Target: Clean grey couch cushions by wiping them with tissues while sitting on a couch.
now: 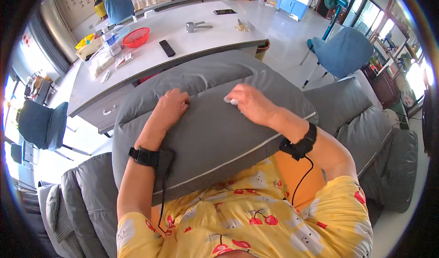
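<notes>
A large grey cushion (pixel 205 134) with pale piping lies before me, across my lap and close to the table's front edge. My left hand (pixel 174 103) rests on the left part of its top with the fingers bent down; whether they grip the cover is hidden. Between the fingers and thumb of my right hand (pixel 252 102) is a small white wad (pixel 231 101), perhaps tissue or cloth. That hand is over the cushion's right half, near a seam. Black bands with cables circle both wrists.
Beyond the cushion, a white table (pixel 192 14) holds a red plastic basket (pixel 136 37), a black remote control (pixel 167 48), a metal kitchen press (pixel 198 26) and a phone (pixel 225 11). Grey sofa sections (pixel 346 103) flank me. A blue-covered chair (pixel 346 52) stands to the right.
</notes>
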### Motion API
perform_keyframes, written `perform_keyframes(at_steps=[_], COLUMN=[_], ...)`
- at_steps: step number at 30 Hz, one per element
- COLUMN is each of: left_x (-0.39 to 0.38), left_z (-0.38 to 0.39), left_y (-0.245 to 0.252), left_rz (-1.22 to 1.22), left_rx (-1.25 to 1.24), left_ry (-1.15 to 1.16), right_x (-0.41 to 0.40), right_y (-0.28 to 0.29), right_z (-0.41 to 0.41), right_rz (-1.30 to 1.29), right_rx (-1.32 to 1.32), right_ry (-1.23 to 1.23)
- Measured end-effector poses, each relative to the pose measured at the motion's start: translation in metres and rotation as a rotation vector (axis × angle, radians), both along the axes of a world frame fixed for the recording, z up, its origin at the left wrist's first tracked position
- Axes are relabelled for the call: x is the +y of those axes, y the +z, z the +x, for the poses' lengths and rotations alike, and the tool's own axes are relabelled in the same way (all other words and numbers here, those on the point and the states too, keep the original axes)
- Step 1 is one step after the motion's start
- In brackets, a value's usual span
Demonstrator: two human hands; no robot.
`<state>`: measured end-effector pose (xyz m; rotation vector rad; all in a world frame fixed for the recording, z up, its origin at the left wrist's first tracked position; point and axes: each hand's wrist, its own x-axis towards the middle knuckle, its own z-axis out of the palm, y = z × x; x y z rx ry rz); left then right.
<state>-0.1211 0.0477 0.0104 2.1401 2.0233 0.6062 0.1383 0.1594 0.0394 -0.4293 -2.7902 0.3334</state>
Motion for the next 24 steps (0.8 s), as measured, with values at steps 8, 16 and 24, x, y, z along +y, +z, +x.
perform_keyframes(at_steps=[8,16,24], left_x=[-0.067,-0.125,-0.154], left_z=[-0.008,-0.051,-0.055], left_y=[0.015,0.013,0.023], left_rz=[0.157,0.190,0.221], left_rx=[0.032,-0.004,0.110], left_ry=[0.135,0.493,0.769], right_x=[0.053,0.131,0.120], right_y=[-0.013,-0.032,-0.026], right_z=[0.050,0.126,0.126], right_rz=[0.192,-0.037,0.055], right_rx=[0.127,0.031,0.213], right_ry=[-0.115,-0.594,-0.656])
